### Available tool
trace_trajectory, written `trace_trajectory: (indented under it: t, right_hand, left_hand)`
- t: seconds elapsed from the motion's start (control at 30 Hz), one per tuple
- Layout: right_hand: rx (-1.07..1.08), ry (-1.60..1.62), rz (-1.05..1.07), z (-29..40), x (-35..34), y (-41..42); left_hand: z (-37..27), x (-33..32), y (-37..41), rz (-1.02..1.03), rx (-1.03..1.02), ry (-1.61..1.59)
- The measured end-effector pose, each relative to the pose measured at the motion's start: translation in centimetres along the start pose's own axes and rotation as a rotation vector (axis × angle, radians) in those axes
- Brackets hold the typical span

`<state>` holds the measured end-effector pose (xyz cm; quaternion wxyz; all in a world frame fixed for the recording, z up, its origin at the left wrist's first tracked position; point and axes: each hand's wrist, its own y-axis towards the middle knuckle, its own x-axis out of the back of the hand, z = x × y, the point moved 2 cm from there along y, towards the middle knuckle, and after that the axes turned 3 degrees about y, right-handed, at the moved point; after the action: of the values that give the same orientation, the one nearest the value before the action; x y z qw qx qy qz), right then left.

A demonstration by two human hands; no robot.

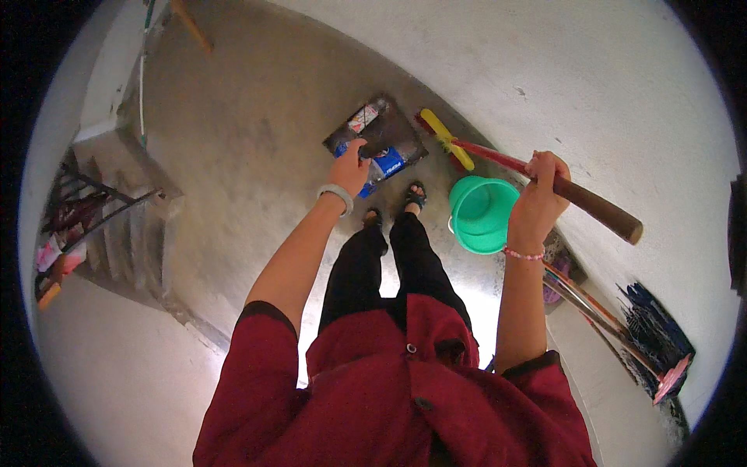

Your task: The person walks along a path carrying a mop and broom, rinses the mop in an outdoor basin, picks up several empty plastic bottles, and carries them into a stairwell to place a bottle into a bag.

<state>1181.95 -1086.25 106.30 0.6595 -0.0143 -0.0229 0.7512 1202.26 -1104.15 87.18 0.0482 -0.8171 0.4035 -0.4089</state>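
My left hand [350, 169] grips the dark handle of a dustpan [408, 125] in front of my feet. The pan looks dark and worn, with blue Pepsi printing and a paler printed patch on it. Whether the pan touches the floor I cannot tell. My right hand [543, 195] is closed around the shaft of a long-handled broom [601, 210], red low down and brown at the top end. Its yellow head [437, 125] with dark red bristles is just right of the pan, near the wall.
A green plastic bucket [457, 201] stands by my right foot, below the broom shaft. Long-handled cleaning tools [618, 333] lean along the white wall [583, 76] at right. Concrete stairs [125, 245] and a dark metal frame [105, 190] are at left. A wooden pole [192, 26] shows far off.
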Motion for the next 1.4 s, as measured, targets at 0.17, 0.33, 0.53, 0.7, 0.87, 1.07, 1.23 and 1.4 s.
trace_trajectory:
  t: [0.17, 0.33, 0.53, 0.7, 0.87, 1.07, 1.23, 1.4]
  right_hand:
    - [0.009, -0.069, 0.055, -4.0, -0.9, 2.7]
    - [0.003, 0.034, 0.046, -5.3, -3.0, 5.9]
    - [-0.022, -0.043, 0.159, -5.5, -4.6, 9.2]
    - [-0.066, -0.369, 0.192, -9.8, -3.4, 8.4]
    - [-0.176, -0.363, 0.098, -14.4, -3.2, 8.2]
    - [-0.193, -0.453, 0.216, -13.3, -6.2, 7.0]
    - [-0.223, -0.493, 0.204, -14.3, -7.5, 8.3]
    - [-0.229, -0.490, 0.131, -17.4, -5.8, 6.7]
  left_hand:
    - [-1.4, -0.6, 0.7, 0.077, 0.044, 0.069]
    - [0.0, -1.4, 2.1, 0.037, -0.005, 0.025]
    - [0.3, -1.1, 3.4, 0.072, 0.006, -0.127]
    - [2.0, 0.1, 3.8, 0.035, -0.027, -0.193]
    - [4.7, 1.7, 2.2, -0.174, -0.193, -0.003]
    - [11.6, 2.3, -4.5, -0.246, 0.087, -0.160]
    - [20.1, -3.3, -11.4, 0.084, 0.505, -0.320]
    - [23.7, -9.7, -12.0, 0.355, 0.838, -0.694]
